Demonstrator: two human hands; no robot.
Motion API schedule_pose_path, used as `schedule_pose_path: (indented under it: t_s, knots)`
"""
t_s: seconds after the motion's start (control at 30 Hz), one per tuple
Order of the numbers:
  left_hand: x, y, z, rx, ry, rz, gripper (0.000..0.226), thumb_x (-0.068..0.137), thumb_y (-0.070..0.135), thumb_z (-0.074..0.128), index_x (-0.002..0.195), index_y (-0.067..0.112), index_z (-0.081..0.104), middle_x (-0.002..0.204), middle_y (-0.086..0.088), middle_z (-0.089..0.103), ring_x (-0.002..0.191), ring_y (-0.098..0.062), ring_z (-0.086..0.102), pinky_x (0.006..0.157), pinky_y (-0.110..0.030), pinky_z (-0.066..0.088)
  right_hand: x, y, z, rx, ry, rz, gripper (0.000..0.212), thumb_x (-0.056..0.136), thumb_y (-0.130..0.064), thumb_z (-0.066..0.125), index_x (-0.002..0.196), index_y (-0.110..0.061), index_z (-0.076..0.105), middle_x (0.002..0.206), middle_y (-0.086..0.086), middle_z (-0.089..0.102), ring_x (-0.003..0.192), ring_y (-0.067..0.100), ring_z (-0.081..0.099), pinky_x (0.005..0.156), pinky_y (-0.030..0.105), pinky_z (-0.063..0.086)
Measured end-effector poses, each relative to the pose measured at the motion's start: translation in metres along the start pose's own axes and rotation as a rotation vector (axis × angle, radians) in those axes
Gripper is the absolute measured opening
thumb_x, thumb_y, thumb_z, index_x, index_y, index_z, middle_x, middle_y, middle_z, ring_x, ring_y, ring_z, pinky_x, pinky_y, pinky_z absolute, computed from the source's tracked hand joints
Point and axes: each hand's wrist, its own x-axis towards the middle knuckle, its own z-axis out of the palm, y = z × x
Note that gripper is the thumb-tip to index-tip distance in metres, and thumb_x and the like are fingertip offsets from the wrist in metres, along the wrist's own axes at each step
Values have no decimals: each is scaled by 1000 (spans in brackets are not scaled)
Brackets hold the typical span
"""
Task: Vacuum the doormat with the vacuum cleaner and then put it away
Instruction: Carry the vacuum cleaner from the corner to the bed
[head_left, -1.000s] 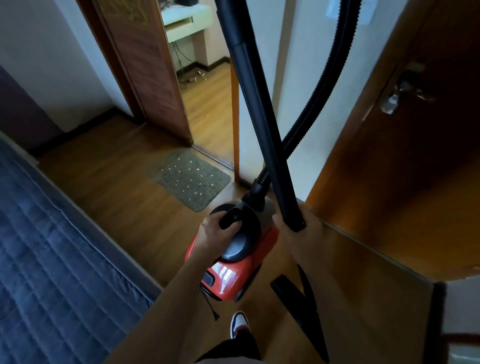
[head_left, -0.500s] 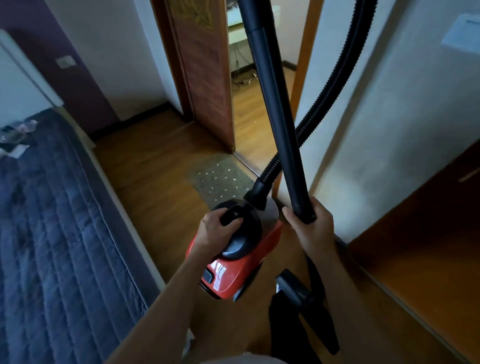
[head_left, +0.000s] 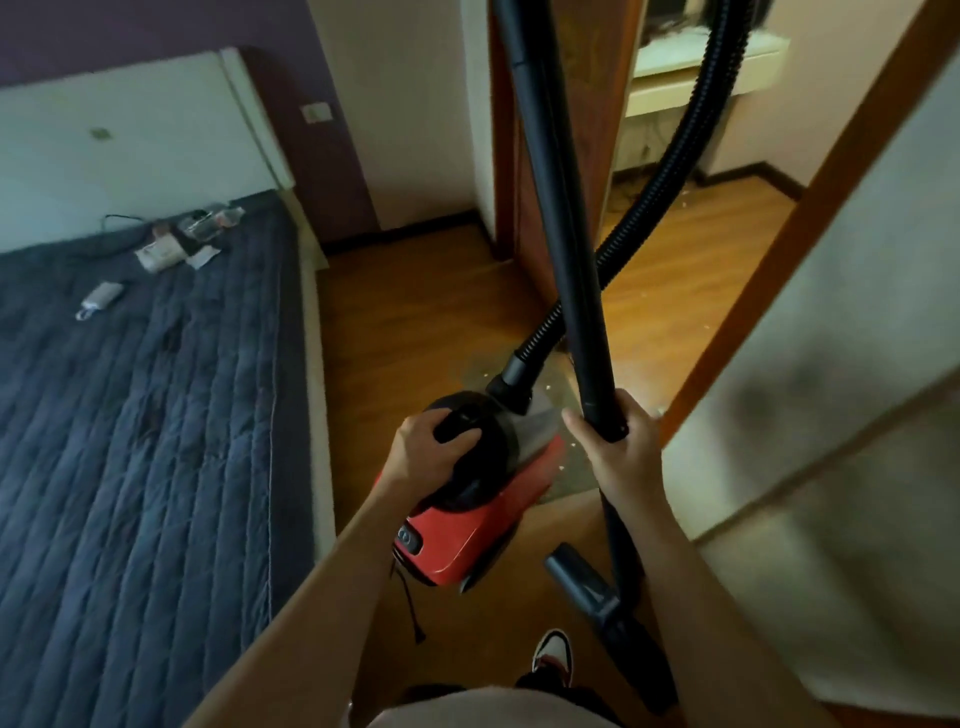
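The doormat (head_left: 575, 467) lay on the wooden floor by the doorway, mostly hidden: only grey slivers with pale flecks showed round the red vacuum cleaner (head_left: 467, 535) carried above it. The left hand (head_left: 431, 457) curled its fingers round the black top handle. The right hand (head_left: 618, 447) gripped the lower end of the black wand (head_left: 561, 208), whose top ran out of frame, as did the ribbed hose (head_left: 649, 197). The floor nozzle (head_left: 587, 577) hung low, partly behind the right forearm. The right-hand wall was smeared, probably by head motion. Compared with half a second earlier, both grips were unchanged, the view had swung left to show more of the bed (head_left: 130, 415) and its headboard, and the vacuum covered more of the mat.
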Motion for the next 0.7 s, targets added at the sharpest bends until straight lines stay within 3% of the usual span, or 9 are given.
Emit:
schedule_pose_path:
  t_s: [0.13,0.23,0.3,0.43,0.57,0.7]
  knots:
    - [30,10,-10,15,83,-19,30,87,18,72,65,31,59,63,14,58,56,6,56,51,-9,40,59,0,15,3,-81,-47,18,84,-47,75,88,-39,60,76,-12,62,73,7,62,65,21,44]
    - [52,6,-23,6,173,-84,23,86,21,74,67,25,62,64,8,61,61,-2,58,53,-13,42,91,-4,34,15,-159,-77,17,87,-38,78,92,-41,63,84,-7,66,82,9,65,69,25,51]
    - [66,1,-31,-1,219,-127,18,85,26,74,74,13,67,69,-2,66,68,-17,63,61,-26,49,109,-6,51,36,-196,-108,15,87,-28,80,90,-31,66,80,-5,66,77,10,63,66,21,48]
    - [88,-8,-48,-28,294,-197,14,85,26,75,76,16,68,65,7,63,60,-5,59,53,-18,45,141,-10,83,40,-307,-143,18,88,-21,79,83,-15,63,70,3,60,66,18,58,60,17,43]
    - [123,-24,-70,-102,339,-254,15,84,26,76,83,11,72,58,6,60,48,-6,54,48,-25,41,173,-15,117,-6,-371,-150,20,89,-22,79,80,-17,62,65,-8,54,60,4,53,59,10,40]
    - [171,-47,-100,-98,369,-265,16,84,28,76,88,13,74,63,1,64,51,-10,57,51,-29,48,214,-15,166,-11,-410,-149,23,88,-26,79,78,-25,59,65,-13,56,61,6,54,60,13,42]
